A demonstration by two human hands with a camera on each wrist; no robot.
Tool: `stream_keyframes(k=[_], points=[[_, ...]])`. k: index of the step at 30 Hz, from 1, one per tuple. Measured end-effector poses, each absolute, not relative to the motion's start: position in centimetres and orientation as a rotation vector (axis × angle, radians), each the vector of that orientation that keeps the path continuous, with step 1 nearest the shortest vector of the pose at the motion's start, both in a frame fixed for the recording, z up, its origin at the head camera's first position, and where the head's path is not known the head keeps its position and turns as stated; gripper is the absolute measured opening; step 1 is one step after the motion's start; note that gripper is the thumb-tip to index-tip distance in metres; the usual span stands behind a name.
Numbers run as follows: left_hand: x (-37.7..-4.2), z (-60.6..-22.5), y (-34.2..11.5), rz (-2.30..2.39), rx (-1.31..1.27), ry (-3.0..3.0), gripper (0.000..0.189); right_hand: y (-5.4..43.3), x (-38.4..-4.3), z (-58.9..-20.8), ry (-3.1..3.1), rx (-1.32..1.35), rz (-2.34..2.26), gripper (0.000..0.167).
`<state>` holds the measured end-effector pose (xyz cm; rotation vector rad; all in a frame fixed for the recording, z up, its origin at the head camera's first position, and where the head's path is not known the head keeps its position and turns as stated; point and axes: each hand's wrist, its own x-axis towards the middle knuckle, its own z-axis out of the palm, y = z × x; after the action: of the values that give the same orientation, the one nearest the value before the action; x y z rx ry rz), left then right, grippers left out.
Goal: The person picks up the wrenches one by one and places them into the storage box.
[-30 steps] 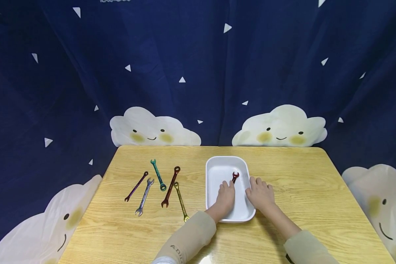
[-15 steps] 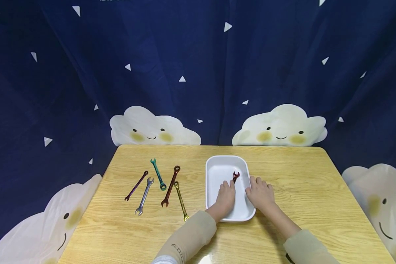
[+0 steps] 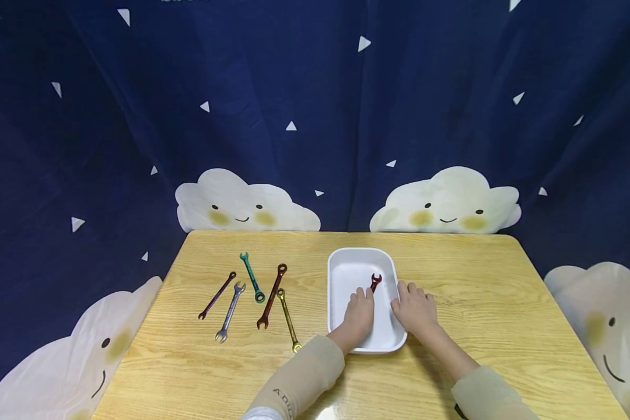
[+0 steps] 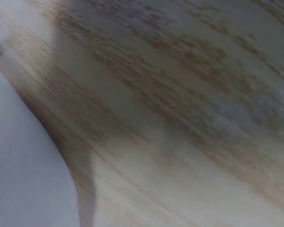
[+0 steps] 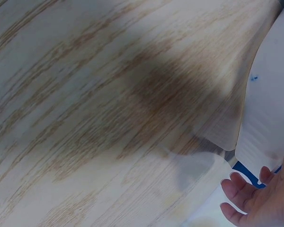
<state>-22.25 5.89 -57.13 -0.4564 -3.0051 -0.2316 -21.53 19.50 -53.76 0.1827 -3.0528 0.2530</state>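
Inside the white tray (image 3: 341, 274), my left hand (image 3: 359, 315) grips a red combination wrench (image 3: 375, 282). The wrench's open end sticks out past the fingers; its other end is hidden under the hand. My right hand (image 3: 415, 308) rests against the tray's right rim, with the thumb at the edge. In the right wrist view, the fingers of the right hand (image 5: 262, 203) are loosely bent and spread beside the tray's outer wall (image 5: 270, 99). The left wrist view shows only the tabletop and a smooth white surface at left; the left hand is out of that view.
Left of the tray on the wooden table (image 3: 478, 280) lie several wrenches: purple (image 3: 217, 296), silver-blue (image 3: 231, 312), teal (image 3: 251, 278), dark red-brown (image 3: 272, 296) and gold (image 3: 289, 320). A dark blue curtain (image 3: 315, 87) with clouds hangs behind.
The red wrench's open end has shifted very slightly to the right in the tray. Both hands stay in place.
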Motion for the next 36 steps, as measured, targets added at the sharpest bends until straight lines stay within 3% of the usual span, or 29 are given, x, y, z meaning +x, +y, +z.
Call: stream_keyframes(k=[19, 27, 36], points=[[-22.5, -56.9, 5.7, -0.215, -0.455, -3.062, 0.041, 19.5, -21.5, -53.8, -3.061, 0.181, 0.262, 0.029], [-22.8, -55.7, 5.0, -0.417, -0.414, -3.161, 0.036, 19.6, -21.6, -54.0, -3.055, 0.178, 0.266, 0.030], [-23.0, -54.4, 3.3, -0.145, -0.581, -3.000, 0.038, 19.5, -21.6, -53.8, -3.055, 0.180, 0.279, 0.030]])
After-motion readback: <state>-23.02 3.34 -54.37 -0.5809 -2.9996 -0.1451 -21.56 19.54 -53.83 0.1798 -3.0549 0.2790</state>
